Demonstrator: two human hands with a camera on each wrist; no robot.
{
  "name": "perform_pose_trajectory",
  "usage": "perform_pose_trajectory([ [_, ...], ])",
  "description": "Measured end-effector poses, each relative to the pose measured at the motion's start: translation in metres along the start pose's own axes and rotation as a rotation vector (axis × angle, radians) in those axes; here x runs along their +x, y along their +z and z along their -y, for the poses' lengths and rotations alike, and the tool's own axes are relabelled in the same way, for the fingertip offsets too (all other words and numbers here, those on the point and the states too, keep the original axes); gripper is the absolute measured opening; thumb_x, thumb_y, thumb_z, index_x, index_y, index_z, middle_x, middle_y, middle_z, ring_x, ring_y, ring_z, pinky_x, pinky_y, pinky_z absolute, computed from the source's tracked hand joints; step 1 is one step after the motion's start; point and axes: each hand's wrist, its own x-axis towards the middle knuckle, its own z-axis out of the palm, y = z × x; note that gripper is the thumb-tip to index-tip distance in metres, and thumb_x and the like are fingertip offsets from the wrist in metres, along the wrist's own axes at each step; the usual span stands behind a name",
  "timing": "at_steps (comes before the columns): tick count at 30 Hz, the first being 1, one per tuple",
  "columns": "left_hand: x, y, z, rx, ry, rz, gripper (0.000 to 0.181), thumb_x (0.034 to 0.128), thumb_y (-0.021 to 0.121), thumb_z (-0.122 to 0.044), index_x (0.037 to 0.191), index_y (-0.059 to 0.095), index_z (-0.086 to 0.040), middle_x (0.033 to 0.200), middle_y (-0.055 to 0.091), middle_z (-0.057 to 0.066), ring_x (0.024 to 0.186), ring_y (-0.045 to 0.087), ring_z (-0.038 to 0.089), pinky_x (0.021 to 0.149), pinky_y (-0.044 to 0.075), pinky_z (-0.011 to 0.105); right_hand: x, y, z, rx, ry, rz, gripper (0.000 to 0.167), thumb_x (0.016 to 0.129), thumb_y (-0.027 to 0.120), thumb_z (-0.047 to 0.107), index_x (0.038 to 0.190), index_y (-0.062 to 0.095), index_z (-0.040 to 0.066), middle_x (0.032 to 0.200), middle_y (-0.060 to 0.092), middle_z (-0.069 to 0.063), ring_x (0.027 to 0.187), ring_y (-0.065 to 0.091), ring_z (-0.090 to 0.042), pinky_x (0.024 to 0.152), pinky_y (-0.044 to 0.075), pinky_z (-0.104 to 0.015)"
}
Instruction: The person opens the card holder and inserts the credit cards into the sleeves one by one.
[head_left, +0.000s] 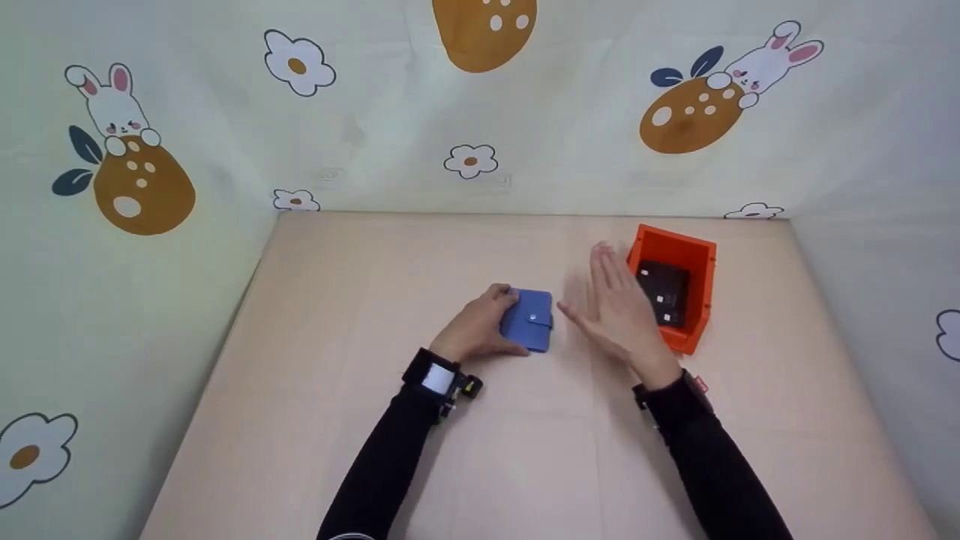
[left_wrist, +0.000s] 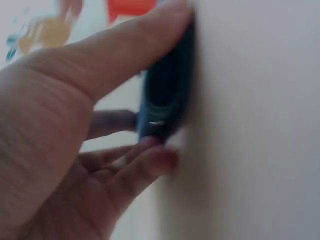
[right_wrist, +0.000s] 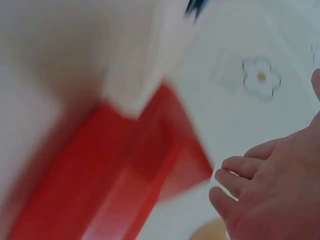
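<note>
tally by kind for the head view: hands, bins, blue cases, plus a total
hands: 2 (left hand, right hand)
bins: 1 (orange bin)
blue cases: 1 (blue case)
total: 4

Blue rectangular snap-flap wallet (head_left: 531, 328): in the left hand (head_left: 478, 322); I see it left of the right hand (head_left: 624, 309).
Orange angular plastic bin (head_left: 700, 289): just right of the right hand, on the beige flat table (head_left: 510, 465).
Black flat object (head_left: 669, 289): in the bin.
</note>
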Motion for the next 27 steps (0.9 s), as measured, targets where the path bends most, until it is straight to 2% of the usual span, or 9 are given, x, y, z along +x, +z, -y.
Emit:
perform_pose_trajectory([
  [3, 0.008, 0.015, -0.016, 0.042, 0.049, -0.031, 0.103, 0.0765, 0.088, -0.055, 0.153, 0.046, -0.001, 0.157, 0.042, 0.021, 0.139, 0.052, 0.036, 0.116, 0.045, 0.043, 0.001, 0.02, 0.016, -0.003, -0.071, 0.064, 0.092, 0.105, 0.046, 0.058, 0.163, 0.011, -0.003, 0.173, 0.01, -0.022, 0.159, 0.016, -0.038, 0.129, 0.018, -0.053],
  [6, 0.013, 0.024, -0.026, 0.095, 0.083, -0.057, 0.102, 0.0797, 0.083, -0.06, 0.154, 0.045, -0.001, 0.154, 0.044, 0.022, 0.136, 0.054, 0.035, 0.115, 0.046, 0.042, -0.001, 0.033, 0.024, -0.029, -0.1, 0.101, 0.08, 0.106, 0.053, 0.047, 0.163, 0.024, -0.001, 0.17, 0.02, -0.023, 0.155, 0.028, -0.039, 0.126, 0.028, -0.053],
  [10, 0.014, 0.028, -0.031, 0.114, 0.065, -0.07, 0.1, 0.0798, 0.082, -0.06, 0.153, 0.046, -0.003, 0.152, 0.046, 0.021, 0.136, 0.055, 0.032, 0.115, 0.046, 0.039, -0.003, 0.04, 0.028, -0.067, -0.121, 0.057, 0.057, 0.099, 0.071, 0.032, 0.146, 0.058, 0.004, 0.149, 0.051, -0.024, 0.132, 0.052, -0.039, 0.108, 0.049, -0.053],
  [13, 0.013, 0.028, -0.032, 0.094, 0.047, -0.078, 0.1, 0.0782, 0.084, -0.06, 0.151, 0.048, -0.002, 0.151, 0.047, 0.019, 0.135, 0.055, 0.031, 0.115, 0.046, 0.039, -0.001, 0.042, 0.029, -0.073, -0.143, 0.002, 0.038, 0.094, 0.077, 0.024, 0.127, 0.072, 0.005, 0.124, 0.059, -0.022, 0.11, 0.058, -0.037, 0.091, 0.057, -0.05],
  [17, 0.012, 0.028, -0.031, 0.07, 0.042, -0.071, 0.103, 0.0782, 0.084, -0.06, 0.154, 0.045, -0.001, 0.153, 0.045, 0.019, 0.136, 0.054, 0.031, 0.116, 0.045, 0.04, 0.002, 0.042, 0.027, -0.092, -0.166, -0.026, 0.025, 0.094, 0.077, 0.016, 0.116, 0.075, 0.006, 0.113, 0.063, -0.019, 0.101, 0.06, -0.034, 0.085, 0.059, -0.046],
  [20, 0.011, 0.028, -0.03, 0.06, 0.036, -0.063, 0.105, 0.0782, 0.085, -0.059, 0.155, 0.043, -0.001, 0.155, 0.044, 0.019, 0.137, 0.053, 0.031, 0.116, 0.045, 0.041, 0.002, 0.042, 0.025, -0.109, -0.194, -0.027, 0.019, 0.098, 0.07, 0.01, 0.116, 0.073, 0.007, 0.109, 0.064, -0.017, 0.096, 0.062, -0.032, 0.078, 0.06, -0.044],
  [24, 0.01, 0.026, -0.029, 0.055, 0.037, -0.064, 0.105, 0.0782, 0.085, -0.058, 0.155, 0.043, -0.001, 0.155, 0.044, 0.019, 0.137, 0.053, 0.031, 0.116, 0.046, 0.04, 0.0, 0.044, 0.022, -0.07, -0.218, -0.014, 0.019, 0.101, 0.066, 0.011, 0.119, 0.067, 0.007, 0.102, 0.065, -0.017, 0.085, 0.067, -0.032, 0.069, 0.06, -0.045],
  [27, 0.01, 0.026, -0.029, 0.059, 0.034, -0.061, 0.105, 0.0783, 0.086, -0.057, 0.155, 0.043, -0.001, 0.155, 0.044, 0.018, 0.137, 0.054, 0.031, 0.116, 0.045, 0.04, 0.001, 0.044, 0.02, -0.038, -0.199, 0.001, 0.022, 0.101, 0.067, 0.015, 0.121, 0.065, 0.005, 0.102, 0.07, -0.019, 0.082, 0.071, -0.035, 0.071, 0.06, -0.048],
])
